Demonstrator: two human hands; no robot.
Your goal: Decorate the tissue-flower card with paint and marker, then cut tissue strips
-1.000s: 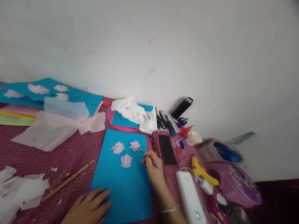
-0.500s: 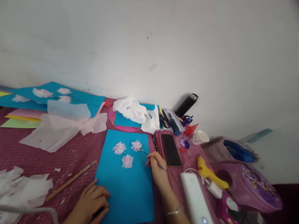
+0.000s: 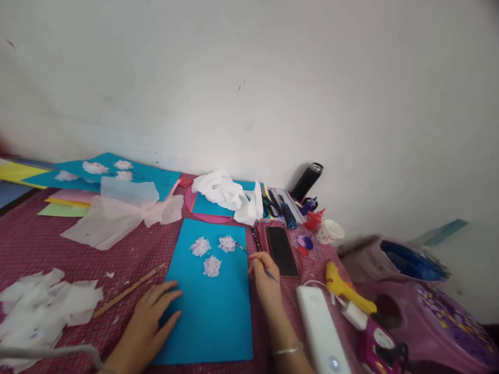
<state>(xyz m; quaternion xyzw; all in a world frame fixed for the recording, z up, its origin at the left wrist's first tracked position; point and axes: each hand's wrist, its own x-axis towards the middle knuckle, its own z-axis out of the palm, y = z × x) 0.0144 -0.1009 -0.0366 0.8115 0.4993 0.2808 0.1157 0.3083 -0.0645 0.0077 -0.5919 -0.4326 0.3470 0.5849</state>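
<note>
A blue sheet of paper lies in front of me with three crumpled white-and-lilac tissue flowers on its upper half. My right hand, at the sheet's right edge, pinches a thin paintbrush. The brush tip meets the right-hand tissue flower, touching it or very near. The left tissue flower and the lower tissue flower lie close by. Fingers spread, my left hand rests on the lower left edge of the blue sheet and holds nothing.
A wooden stick and torn white tissue lie left. Right are a phone, white power strip, yellow glue gun and paper cup. Behind are crumpled white cloth or tissue, scissors and a black bottle.
My left hand's fingers have stretched out and spread on the sheet's edge. The brush stays at the right-hand flower. The whole view has shifted slightly.
</note>
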